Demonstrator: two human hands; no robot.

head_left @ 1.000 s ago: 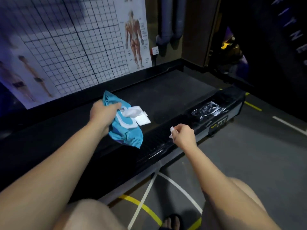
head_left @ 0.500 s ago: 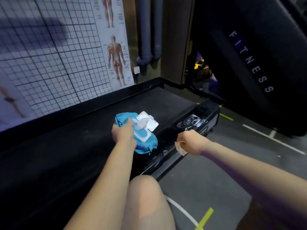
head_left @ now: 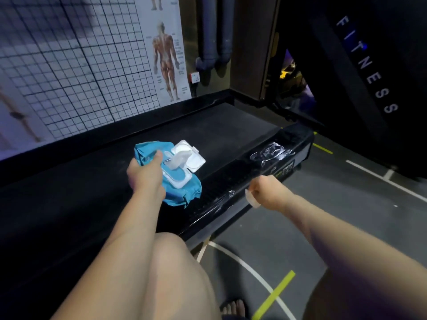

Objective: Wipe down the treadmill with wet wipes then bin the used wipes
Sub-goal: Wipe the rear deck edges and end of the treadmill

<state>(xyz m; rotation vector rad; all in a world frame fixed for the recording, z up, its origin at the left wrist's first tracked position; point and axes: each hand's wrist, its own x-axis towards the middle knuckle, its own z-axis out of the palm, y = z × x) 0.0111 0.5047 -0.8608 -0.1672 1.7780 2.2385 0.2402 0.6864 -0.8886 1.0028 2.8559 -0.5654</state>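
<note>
My left hand (head_left: 145, 175) grips a blue wet-wipe pack (head_left: 178, 181) over the black treadmill belt (head_left: 219, 135). The pack's white lid stands open and a wipe sticks up from the slot. My right hand (head_left: 268, 192) is curled round a small pale scrap (head_left: 251, 199), held just above the treadmill's glossy side rail (head_left: 242, 181). What the scrap is I cannot tell for sure; it looks like a bit of wipe or a sticker.
Clear plastic film (head_left: 270, 154) clings to the rail's far end. A gridded wall chart (head_left: 69, 65) and anatomy poster (head_left: 166, 58) stand behind the belt. The treadmill's upright (head_left: 360, 65) reads FITNESS at the right. Grey floor with painted lines (head_left: 369, 169) lies beside my bare knee and foot.
My view has swung right and up, bringing the FITNESS upright into sight. My right hand drew back off the rail with the scrap. The left hand keeps its grip on the pack.
</note>
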